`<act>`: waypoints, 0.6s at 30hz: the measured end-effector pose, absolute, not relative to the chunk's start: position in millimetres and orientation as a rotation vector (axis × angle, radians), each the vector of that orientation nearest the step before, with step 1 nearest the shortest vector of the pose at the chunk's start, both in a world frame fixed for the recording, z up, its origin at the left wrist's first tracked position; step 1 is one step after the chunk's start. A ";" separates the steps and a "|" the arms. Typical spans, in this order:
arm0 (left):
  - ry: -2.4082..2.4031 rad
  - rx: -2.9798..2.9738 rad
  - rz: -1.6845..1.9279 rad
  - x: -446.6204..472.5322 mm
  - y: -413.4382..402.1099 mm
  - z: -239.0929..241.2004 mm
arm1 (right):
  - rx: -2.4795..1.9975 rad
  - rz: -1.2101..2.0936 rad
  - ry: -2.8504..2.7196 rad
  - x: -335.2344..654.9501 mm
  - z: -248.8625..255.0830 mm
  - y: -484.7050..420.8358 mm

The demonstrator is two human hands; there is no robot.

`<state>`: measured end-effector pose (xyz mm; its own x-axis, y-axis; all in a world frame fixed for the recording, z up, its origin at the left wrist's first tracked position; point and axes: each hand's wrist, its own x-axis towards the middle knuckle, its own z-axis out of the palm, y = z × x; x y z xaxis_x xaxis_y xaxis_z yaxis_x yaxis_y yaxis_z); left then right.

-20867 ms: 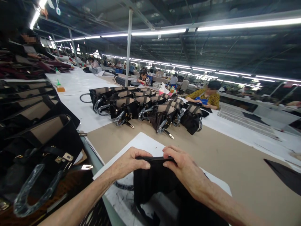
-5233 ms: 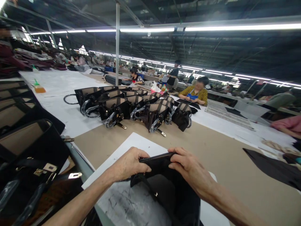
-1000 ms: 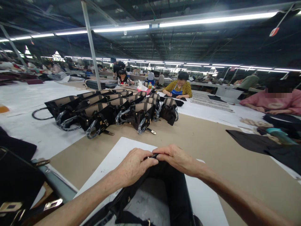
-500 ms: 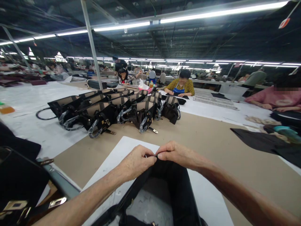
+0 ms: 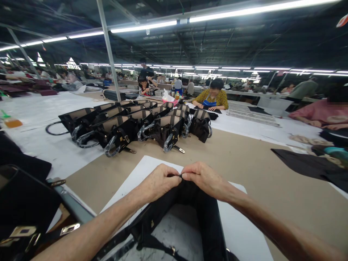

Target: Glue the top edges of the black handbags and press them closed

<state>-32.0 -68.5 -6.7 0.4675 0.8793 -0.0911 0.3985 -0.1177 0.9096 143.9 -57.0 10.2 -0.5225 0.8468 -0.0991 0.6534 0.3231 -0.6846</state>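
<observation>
Nearest us, a black bag (image 5: 210, 221) lies low in the middle, over the near edge of a white sheet (image 5: 144, 170). Our left hand (image 5: 164, 181) and right hand (image 5: 205, 179) meet at its far rim, thumbs and fingers pinched narrow on the edge, the two almost touching. To our left we see another bag (image 5: 25, 195) with a gold clasp (image 5: 70, 229) beside our forearm. Under the sheet we have brown paper (image 5: 244, 152) spread over the white bench (image 5: 38, 143). Beyond it we see a cluster of bags (image 5: 119, 130), their handles wrapped in clear film; a dark panel (image 5: 301, 163) lies off to our right, an orange bottle (image 5: 13, 122) to our left. Farther off, we face a co-worker in yellow (image 5: 210, 98), bent over dark pieces, and one in pink (image 5: 318, 112); a pole (image 5: 108, 54) rises behind the cluster.
</observation>
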 end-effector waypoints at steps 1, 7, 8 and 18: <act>1.091 1.723 0.567 -35.2 -67.3 -4.2 | -1.366 0.962 -2.315 143.1 9.8 -57.9; 1.055 1.660 0.468 -57.5 -73.5 10.2 | -1.409 0.839 -2.326 140.8 8.0 -63.1; 1.084 1.682 0.465 -59.3 -77.7 11.2 | -1.413 0.825 -2.329 140.8 7.7 -63.6; 1.362 1.780 0.559 -50.7 -95.6 0.3 | -1.388 0.732 -2.426 139.1 15.7 -65.5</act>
